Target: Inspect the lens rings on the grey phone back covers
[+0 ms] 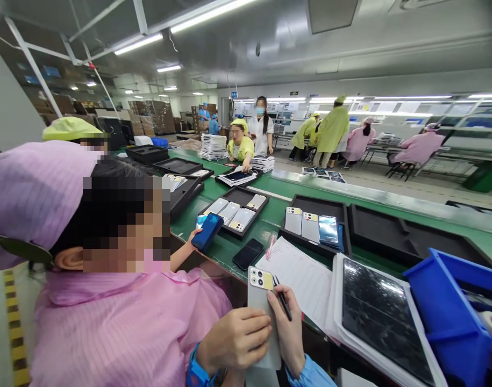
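A white phone (pixel 263 301) with a round-lens camera block and a yellow patch is held upright, its back toward me. My left hand (pixel 240 338) grips it from the left, fingers curled over its face. My right hand (pixel 288 328), in a light blue sleeve, holds its right edge and also a slim black tool (pixel 285 302) that looks like tweezers. The phone's lower end is partly hidden by my fingers. Just beyond lie a dark phone (pixel 248 253) and a printed sheet (pixel 296 277) on the green bench.
A co-worker in pink (pixel 128 322) sits close at left, holding a blue-filmed phone (pixel 207 232). Black trays (pixel 265 201) with white phones line the bench (pixel 278 188). At right are a black panel on white sheets (pixel 385 312) and a blue bin (pixel 451 301). Other people work beyond.
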{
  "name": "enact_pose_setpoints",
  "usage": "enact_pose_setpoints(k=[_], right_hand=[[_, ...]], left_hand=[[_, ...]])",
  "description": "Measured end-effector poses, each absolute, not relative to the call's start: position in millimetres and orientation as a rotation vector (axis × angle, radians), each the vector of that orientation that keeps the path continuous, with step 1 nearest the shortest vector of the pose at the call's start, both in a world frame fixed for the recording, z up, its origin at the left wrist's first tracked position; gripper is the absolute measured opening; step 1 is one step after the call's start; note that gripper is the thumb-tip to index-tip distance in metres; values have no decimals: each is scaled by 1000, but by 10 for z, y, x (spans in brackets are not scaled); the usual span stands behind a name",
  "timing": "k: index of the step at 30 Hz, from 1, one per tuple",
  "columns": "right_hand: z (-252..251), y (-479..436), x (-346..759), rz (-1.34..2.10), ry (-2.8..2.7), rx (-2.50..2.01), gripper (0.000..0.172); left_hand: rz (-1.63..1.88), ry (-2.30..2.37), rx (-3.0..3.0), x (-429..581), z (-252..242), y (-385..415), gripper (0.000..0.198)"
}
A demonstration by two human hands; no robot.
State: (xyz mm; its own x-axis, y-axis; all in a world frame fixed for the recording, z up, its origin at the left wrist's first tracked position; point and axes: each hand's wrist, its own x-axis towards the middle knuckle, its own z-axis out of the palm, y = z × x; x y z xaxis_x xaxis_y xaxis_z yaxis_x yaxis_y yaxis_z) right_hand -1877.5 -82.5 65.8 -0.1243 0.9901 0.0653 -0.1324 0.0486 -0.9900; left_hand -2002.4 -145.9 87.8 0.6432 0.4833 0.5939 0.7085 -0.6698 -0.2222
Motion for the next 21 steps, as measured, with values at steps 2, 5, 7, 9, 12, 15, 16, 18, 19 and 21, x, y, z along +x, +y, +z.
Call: enact_pose_setpoints(k=[2, 5, 7, 9, 12, 15, 16, 18, 19, 21], right_hand=[[699, -823, -18818, 1362, -1208, -976, 17], [745, -805, -18889, 1415, -1184, -933, 18], [729, -791, -18913, 1421, -1182, -931, 18], [656, -786, -18901, 1411, -1188, -951, 18], [462, -806, -18819, 1389, -1192, -1002, 22], [243, -857, -18710, 1374, -1182, -1074, 26], [177, -879, -18678, 1373, -1178, -1099, 27], [59, -929, -18628, 1377, -1170, -1145, 29], [8, -955, -18611, 1381, -1165, -1167, 30], [-85, -1005, -18592, 1393, -1153, -1207, 33]], left_hand=[[-712, -1029, -2320, -20083, 843, -1472, 30], [-655, -1213, -2139, -20282, 778, -1326, 29], [-567, -1345, -2040, -20452, 716, -1068, 24], [-466, -1472, -1983, -20610, 635, -716, 19], [-323, -1640, -1918, -20795, 507, -222, 22], [-213, -1797, -1841, -20942, 425, -5, 25], [-184, -1840, -1816, -20983, 415, 4, 26], [-137, -1908, -1775, -21042, 411, -26, 29], [-114, -1932, -1767, -21055, 412, -45, 29], [-68, -1960, -1792, -21050, 410, -60, 30]])
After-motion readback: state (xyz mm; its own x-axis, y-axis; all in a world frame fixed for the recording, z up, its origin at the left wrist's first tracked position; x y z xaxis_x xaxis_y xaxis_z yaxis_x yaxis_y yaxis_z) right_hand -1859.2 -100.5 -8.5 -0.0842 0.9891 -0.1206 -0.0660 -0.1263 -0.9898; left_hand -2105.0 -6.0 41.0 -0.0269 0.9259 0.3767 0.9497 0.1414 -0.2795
